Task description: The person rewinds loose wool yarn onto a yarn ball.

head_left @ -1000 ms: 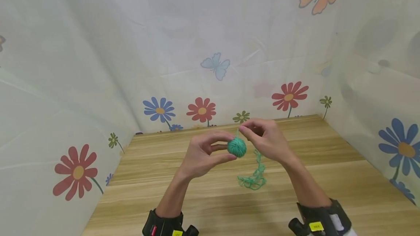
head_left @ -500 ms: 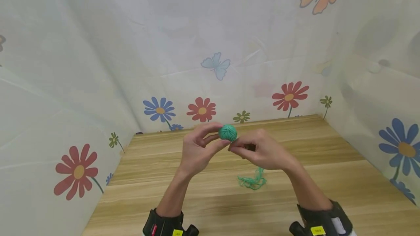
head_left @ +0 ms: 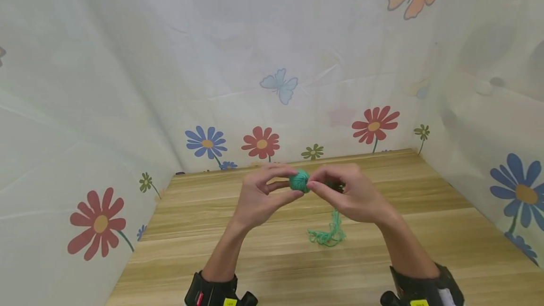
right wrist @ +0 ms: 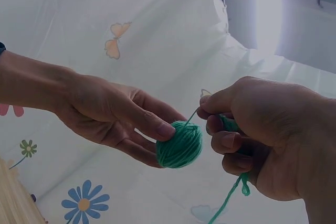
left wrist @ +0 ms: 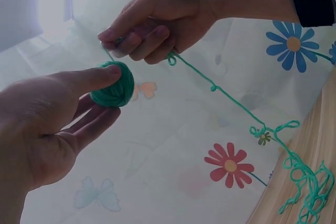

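A small green ball of yarn [head_left: 299,181] is held above the table between the thumb and fingers of my left hand [head_left: 259,198]. Just to its right, my right hand [head_left: 354,195] pinches the yarn strand between thumb and forefinger, the other fingers curled in. In the right wrist view a short strand runs from the yarn ball [right wrist: 179,146] to that pinch, and some yarn lies inside the curled fingers. From below the right hand the strand [left wrist: 214,87] trails down to a loose tangle of green yarn [head_left: 327,236] on the table.
The wood-grain table [head_left: 221,259] carries the loose yarn near its middle. A pale curtain [head_left: 221,60] printed with flowers and butterflies encloses the back and both sides. Each wrist wears a black strap with a camera, such as the left strap [head_left: 211,291].
My right hand has gone from above the ball, down under its right side, and back up beside it. The ball has shifted and turned in my left hand; the strand hangs over the tangle.
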Motion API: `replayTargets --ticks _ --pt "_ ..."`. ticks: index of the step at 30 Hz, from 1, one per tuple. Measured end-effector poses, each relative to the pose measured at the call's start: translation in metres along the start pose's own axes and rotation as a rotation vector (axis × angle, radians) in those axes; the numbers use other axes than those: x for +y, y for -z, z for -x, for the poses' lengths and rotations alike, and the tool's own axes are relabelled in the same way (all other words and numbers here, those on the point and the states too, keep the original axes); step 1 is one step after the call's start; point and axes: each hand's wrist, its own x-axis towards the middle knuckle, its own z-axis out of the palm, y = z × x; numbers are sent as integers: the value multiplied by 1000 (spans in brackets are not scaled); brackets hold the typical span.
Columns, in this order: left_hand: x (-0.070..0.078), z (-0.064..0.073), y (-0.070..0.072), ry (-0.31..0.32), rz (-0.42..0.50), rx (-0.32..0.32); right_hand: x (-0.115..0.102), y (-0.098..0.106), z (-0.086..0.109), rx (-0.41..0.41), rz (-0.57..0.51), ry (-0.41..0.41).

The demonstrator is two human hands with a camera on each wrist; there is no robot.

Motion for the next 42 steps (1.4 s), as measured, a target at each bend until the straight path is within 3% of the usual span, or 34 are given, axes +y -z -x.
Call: replayTargets --ticks 9,15,21,25,28,33,37,42 --pt "-2 1 1 -25 55 -146 5 -1 -1 44 9 21" --pt "0 2 2 -13 108 -160 21 -3 -1 71 4 -29" --pt "-11 5 3 -30 166 -156 32 -10 -4 113 65 -152" --pt "-15 6 4 -44 200 -131 36 -13 -5 144 105 -211" --pt "-17 6 4 -58 215 -100 38 -14 -6 144 137 -188" --pt "-18 4 4 -102 206 -3 39 -17 -5 37 147 -92" --pt "-15 1 4 -126 144 89 35 -20 -5 -55 121 -22" --pt "-7 -3 3 -111 51 154 27 -19 -6 -94 90 23"
